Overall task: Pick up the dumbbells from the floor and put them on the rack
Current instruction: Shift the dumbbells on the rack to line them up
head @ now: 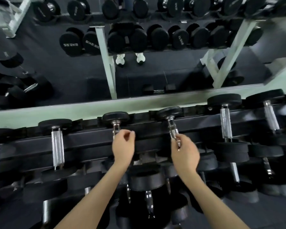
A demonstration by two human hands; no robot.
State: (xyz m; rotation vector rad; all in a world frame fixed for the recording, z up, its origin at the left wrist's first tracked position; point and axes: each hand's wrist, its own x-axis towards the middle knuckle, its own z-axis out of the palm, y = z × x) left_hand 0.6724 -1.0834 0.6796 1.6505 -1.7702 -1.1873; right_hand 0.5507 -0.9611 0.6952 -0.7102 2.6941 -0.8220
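Two small black dumbbells with chrome handles lie side by side on the top tier of the black rack (89, 141), their far heads against the back rail. My left hand (123, 147) is curled over the near part of the left dumbbell (115, 117) handle, fingers loosely closed. My right hand (185, 152) grips the handle of the right dumbbell (169, 112), and chrome shows between its fingers. The near heads of both dumbbells are hidden under my hands and wrists.
Larger dumbbells (57, 142) (225, 123) fill the slots on both sides on the top tier, and more sit on the lower tiers (147, 179). A mirror (155, 71) behind the rack reflects the racks, white shoes and a dumbbell on the floor (157, 91).
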